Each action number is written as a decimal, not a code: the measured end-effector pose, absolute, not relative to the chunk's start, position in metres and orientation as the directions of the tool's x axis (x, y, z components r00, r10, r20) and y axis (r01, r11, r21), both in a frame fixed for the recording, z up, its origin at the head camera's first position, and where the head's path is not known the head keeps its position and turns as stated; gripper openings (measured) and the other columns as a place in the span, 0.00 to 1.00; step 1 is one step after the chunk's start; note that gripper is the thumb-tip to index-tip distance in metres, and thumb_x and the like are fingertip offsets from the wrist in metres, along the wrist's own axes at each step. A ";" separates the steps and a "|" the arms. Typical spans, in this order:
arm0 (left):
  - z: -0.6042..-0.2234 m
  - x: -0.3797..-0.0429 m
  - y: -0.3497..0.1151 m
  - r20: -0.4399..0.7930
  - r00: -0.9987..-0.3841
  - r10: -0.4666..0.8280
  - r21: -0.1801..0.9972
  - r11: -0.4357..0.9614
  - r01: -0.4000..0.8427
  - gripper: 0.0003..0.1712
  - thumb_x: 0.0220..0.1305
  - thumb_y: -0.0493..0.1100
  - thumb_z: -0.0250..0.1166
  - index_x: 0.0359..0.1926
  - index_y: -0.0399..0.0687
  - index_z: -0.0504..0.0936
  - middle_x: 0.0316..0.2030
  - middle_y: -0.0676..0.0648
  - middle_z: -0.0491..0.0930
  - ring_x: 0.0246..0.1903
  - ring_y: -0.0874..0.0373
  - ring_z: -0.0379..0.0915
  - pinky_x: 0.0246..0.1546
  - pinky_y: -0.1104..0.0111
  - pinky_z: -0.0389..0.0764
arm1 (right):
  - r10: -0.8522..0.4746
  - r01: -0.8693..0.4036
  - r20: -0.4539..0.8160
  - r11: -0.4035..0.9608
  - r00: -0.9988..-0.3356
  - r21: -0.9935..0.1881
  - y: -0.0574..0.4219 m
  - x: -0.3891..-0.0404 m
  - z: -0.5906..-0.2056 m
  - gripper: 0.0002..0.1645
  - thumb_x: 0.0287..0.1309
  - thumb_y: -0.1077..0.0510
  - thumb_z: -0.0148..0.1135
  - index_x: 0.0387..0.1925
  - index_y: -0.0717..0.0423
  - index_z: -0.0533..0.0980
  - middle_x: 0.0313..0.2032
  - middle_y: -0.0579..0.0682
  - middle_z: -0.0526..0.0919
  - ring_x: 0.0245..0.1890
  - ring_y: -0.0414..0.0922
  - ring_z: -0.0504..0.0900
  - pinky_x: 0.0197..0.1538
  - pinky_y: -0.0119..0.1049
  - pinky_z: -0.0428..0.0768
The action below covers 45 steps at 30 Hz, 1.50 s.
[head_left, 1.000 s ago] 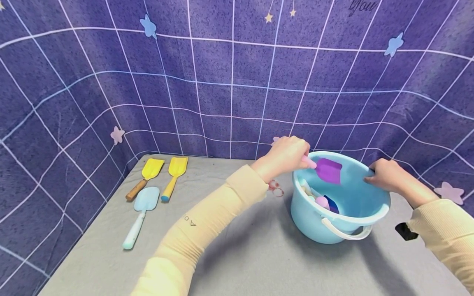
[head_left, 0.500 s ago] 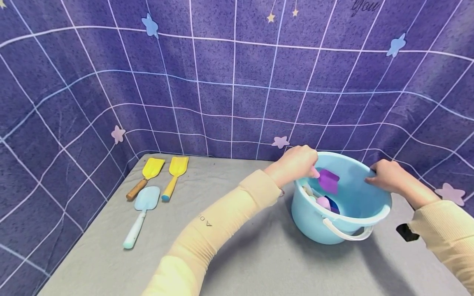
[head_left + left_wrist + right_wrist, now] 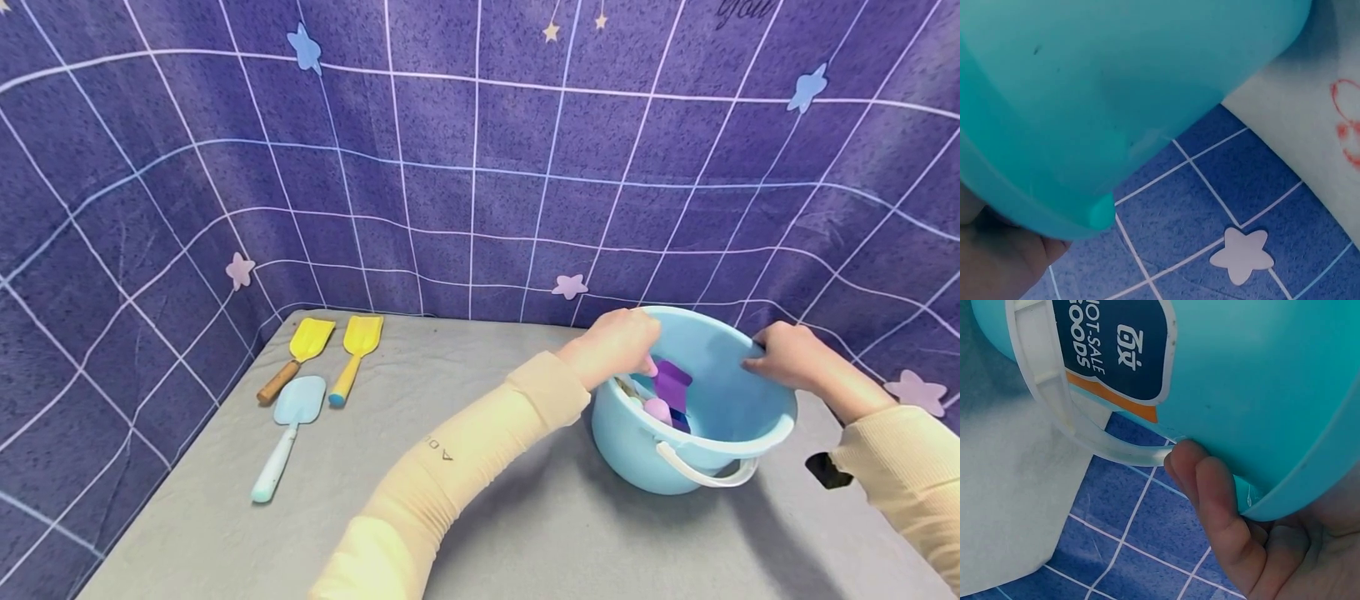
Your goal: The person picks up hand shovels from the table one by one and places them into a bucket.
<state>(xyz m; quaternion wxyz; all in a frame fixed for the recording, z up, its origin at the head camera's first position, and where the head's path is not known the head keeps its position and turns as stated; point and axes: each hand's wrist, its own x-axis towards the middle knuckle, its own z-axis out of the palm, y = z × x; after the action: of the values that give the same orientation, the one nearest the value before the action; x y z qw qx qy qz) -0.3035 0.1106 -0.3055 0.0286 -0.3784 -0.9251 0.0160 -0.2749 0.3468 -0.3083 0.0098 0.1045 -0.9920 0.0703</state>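
A light blue bucket (image 3: pixel 645 462) with a white handle (image 3: pixel 708 477) stands upright on the grey cloth at the right. My left hand (image 3: pixel 618 340) reaches over its left rim and grips the pink handle of a toy shovel, whose purple blade (image 3: pixel 672 385) points down inside the bucket. Below the blade lie a pink ball-like thing (image 3: pixel 657 409), something dark blue, and pale pieces partly hidden by the wall. On the far right rim, my right hand (image 3: pixel 787 358) holds on; in the right wrist view its curled fingers (image 3: pixel 1216 494) lie along the bucket's outside.
At the left of the cloth-covered surface (image 3: pixel 450 375) lie a yellow shovel with a wooden handle (image 3: pixel 300 354), an all-yellow shovel with a blue end (image 3: pixel 356 358) and a pale blue shovel (image 3: pixel 298 402). A purple star-patterned curtain (image 3: pixel 450 167) rises behind.
My left hand has moved right and down, carrying the toy shovel from rim height deeper into the bucket. The right hand stays on the rim.
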 end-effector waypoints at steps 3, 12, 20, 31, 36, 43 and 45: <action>-0.308 -0.302 0.112 0.046 -0.709 0.704 -0.045 0.710 0.703 0.16 0.54 0.57 0.68 0.39 0.55 0.80 0.35 0.59 0.78 0.42 0.65 0.72 0.46 0.71 0.74 | -0.208 -0.210 0.032 0.967 -0.978 -0.143 0.346 -0.275 -0.309 0.13 0.48 0.58 0.64 0.18 0.64 0.74 0.14 0.45 0.72 0.16 0.43 0.71 0.23 0.38 0.69; -0.317 -0.302 0.117 0.047 -0.694 0.719 -0.068 0.695 0.716 0.21 0.52 0.58 0.70 0.44 0.55 0.80 0.40 0.57 0.78 0.45 0.64 0.74 0.47 0.70 0.74 | -0.211 -0.214 0.036 0.968 -0.977 -0.132 0.346 -0.275 -0.308 0.14 0.48 0.58 0.64 0.17 0.63 0.73 0.13 0.44 0.71 0.16 0.43 0.70 0.23 0.38 0.68; -0.319 -0.303 0.122 -0.009 -0.708 0.706 -0.036 0.708 0.706 0.22 0.51 0.58 0.71 0.45 0.57 0.80 0.39 0.59 0.79 0.42 0.65 0.75 0.45 0.71 0.74 | -0.207 -0.208 0.024 0.969 -0.978 -0.131 0.346 -0.275 -0.306 0.14 0.48 0.58 0.64 0.19 0.65 0.74 0.13 0.45 0.72 0.16 0.43 0.71 0.24 0.38 0.70; -0.318 -0.300 0.121 -0.038 -0.716 0.697 -0.016 0.716 0.698 0.22 0.51 0.59 0.70 0.45 0.58 0.80 0.38 0.60 0.80 0.39 0.66 0.75 0.43 0.70 0.75 | -0.205 -0.206 0.020 0.969 -0.979 -0.139 0.345 -0.274 -0.307 0.13 0.48 0.59 0.63 0.19 0.66 0.74 0.13 0.45 0.72 0.16 0.43 0.71 0.23 0.38 0.69; -0.318 -0.299 0.120 -0.033 -0.709 0.705 0.012 0.709 0.705 0.21 0.51 0.57 0.71 0.45 0.56 0.81 0.36 0.60 0.79 0.37 0.66 0.74 0.42 0.71 0.74 | -0.204 -0.205 0.021 0.968 -0.979 -0.144 0.344 -0.274 -0.307 0.13 0.48 0.59 0.63 0.19 0.66 0.74 0.13 0.45 0.72 0.16 0.43 0.71 0.23 0.37 0.70; -0.313 -0.297 0.118 -0.034 -0.702 0.711 0.031 0.703 0.710 0.20 0.51 0.57 0.71 0.43 0.55 0.81 0.34 0.59 0.79 0.36 0.66 0.73 0.41 0.72 0.74 | -0.198 -0.199 0.018 0.971 -0.980 -0.136 0.344 -0.274 -0.306 0.14 0.49 0.59 0.63 0.21 0.69 0.75 0.14 0.46 0.74 0.17 0.43 0.72 0.24 0.39 0.71; -0.313 -0.296 0.117 -0.033 -0.696 0.717 0.028 0.697 0.717 0.19 0.50 0.57 0.71 0.41 0.55 0.82 0.34 0.60 0.79 0.35 0.67 0.73 0.39 0.72 0.74 | -0.193 -0.194 0.014 0.972 -0.981 -0.137 0.345 -0.274 -0.307 0.14 0.49 0.59 0.63 0.22 0.70 0.75 0.15 0.46 0.74 0.17 0.44 0.72 0.24 0.39 0.71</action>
<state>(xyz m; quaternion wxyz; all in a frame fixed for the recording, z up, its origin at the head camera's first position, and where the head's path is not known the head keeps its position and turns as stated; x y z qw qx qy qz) -0.2957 0.1166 -0.3127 -0.0206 -0.3893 -0.9208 -0.0067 -0.2741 0.3446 -0.3066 0.0005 0.0974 -0.9929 0.0688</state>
